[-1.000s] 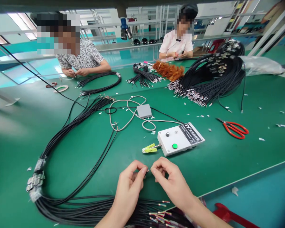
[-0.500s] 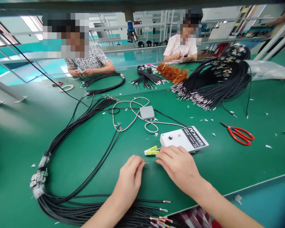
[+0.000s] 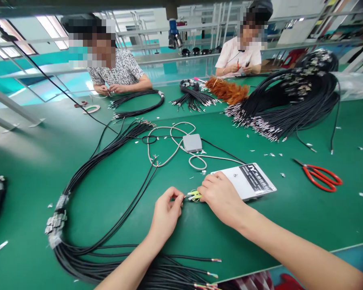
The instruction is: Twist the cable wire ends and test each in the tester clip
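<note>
My left hand is closed in a pinch, and a thin wire end pokes from its fingertips to the jaws of a yellow-green clip. My right hand is closed on the rear of that clip. The clip sits at the near left side of a white box with a black printed label; my right hand covers part of the box and its knob. Below my left forearm lies a bundle of black cables with stripped, coloured wire ends.
Red-handled scissors lie to the right. A grey square pedal-like block with a looped grey cord lies behind the clip. Farther back are a large cable pile, a brown fluffy bundle and two people working across the table.
My left hand has brought the wire end up to the clip. The right hand has closed on the clip's rear and now covers the box's knob. The view has shifted slightly.
</note>
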Motion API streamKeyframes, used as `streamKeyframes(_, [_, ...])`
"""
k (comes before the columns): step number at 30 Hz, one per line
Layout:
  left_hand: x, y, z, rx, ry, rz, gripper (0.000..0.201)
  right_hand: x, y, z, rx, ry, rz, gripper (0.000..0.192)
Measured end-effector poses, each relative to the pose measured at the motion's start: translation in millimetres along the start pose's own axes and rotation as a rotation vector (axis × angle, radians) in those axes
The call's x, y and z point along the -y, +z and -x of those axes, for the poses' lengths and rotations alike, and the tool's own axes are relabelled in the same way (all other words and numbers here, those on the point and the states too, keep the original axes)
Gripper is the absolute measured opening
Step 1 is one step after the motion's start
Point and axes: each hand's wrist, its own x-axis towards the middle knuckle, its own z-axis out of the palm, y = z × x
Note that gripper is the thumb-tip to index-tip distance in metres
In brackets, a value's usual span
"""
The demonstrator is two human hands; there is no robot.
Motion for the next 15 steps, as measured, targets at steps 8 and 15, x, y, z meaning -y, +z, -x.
streamKeyframes(8, [4.5,4.1,-4.8,0.003,0.002,-0.039,0.026,0.5,-3.8,-3.0,0.024,0.010,-0.004,0.014])
streamKeyframes(15, [1.8,4.9,-6.7,0.008,0.022,-0.121,0.025,1.7,-3.8,-1.5,0.009,0.025,-0.013,0.015])
